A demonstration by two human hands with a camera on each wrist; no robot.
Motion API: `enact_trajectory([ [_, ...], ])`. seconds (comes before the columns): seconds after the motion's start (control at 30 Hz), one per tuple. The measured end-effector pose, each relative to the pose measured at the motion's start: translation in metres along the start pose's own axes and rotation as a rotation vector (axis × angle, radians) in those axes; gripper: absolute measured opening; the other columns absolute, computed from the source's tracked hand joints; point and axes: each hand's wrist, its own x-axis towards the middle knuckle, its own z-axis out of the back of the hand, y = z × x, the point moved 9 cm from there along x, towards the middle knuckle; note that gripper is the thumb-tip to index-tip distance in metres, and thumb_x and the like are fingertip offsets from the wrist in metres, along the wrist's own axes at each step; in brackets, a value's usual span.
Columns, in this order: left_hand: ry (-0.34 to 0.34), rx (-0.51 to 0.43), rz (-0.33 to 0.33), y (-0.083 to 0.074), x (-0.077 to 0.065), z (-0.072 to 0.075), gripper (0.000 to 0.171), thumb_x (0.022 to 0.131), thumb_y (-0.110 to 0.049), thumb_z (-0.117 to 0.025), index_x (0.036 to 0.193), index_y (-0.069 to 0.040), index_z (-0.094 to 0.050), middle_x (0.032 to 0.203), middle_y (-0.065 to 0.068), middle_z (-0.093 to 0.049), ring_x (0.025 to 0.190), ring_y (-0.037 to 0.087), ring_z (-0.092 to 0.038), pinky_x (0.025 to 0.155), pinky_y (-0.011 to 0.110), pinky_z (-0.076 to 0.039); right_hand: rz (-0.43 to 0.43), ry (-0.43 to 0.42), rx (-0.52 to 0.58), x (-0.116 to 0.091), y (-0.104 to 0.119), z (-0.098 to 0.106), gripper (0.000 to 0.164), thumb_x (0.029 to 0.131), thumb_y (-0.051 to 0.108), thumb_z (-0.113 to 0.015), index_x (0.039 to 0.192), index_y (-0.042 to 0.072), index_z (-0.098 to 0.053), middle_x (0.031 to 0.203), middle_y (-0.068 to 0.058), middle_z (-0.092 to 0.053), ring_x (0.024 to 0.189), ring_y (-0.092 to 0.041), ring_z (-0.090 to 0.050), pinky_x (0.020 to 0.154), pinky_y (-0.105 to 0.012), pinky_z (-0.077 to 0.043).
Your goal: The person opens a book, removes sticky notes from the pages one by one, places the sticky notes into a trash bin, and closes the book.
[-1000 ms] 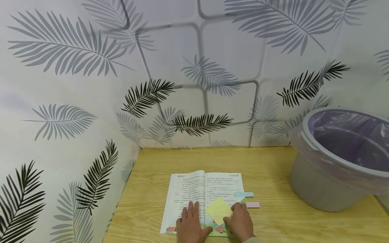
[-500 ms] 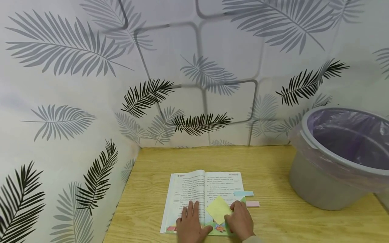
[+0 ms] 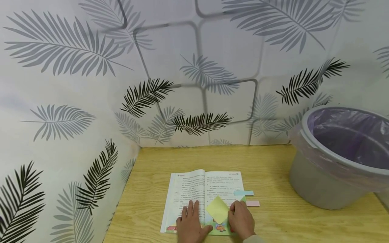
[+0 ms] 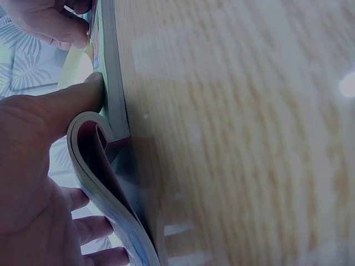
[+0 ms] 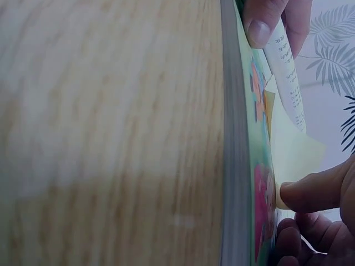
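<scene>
An open book (image 3: 188,189) with printed text and a coloured picture along the bottom lies on the table. My left hand (image 3: 192,222) rests on its left page with fingers spread. The left thumb (image 4: 91,91) reaches across the fold onto the right page. On the right page is a square yellow sticky note (image 3: 217,210), turned like a diamond. My right hand (image 3: 241,219) pinches the note's right corner, its thumb (image 5: 302,191) on the paper and the other fingers curled. Part of the note stands up off the page in the right wrist view.
A blue tab (image 3: 244,193) and a pink tab (image 3: 253,203) stick out from the book's right edge. A grey bin (image 3: 325,182) with a purple liner stands at the right. Leaf-patterned covering (image 3: 179,111) rises behind the wooden table (image 3: 267,162).
My right hand has shifted slightly to the right, and its thumb has moved toward the sticky note's right corner. More of the picture below the note shows. The left hand stays in place.
</scene>
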Motion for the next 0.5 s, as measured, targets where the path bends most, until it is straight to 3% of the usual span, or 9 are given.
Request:
enact_trajectory([
  [0.5,-0.009,0.011,-0.008,0.0001,0.0003,-0.0004,0.103,0.070,-0.069,-0.065,0.148,-0.012,-0.030,0.153,0.016,-0.033,0.135,0.043,-0.032,0.093,0.065,-0.036,0.043,-0.011,0.025,-0.0014,-0.0016,0.0004,0.005,0.080,0.010,-0.058,0.077,0.011,-0.054,0.082,-0.004,-0.048,0.066,-0.016,-0.045,0.055,-0.030,-0.037],
])
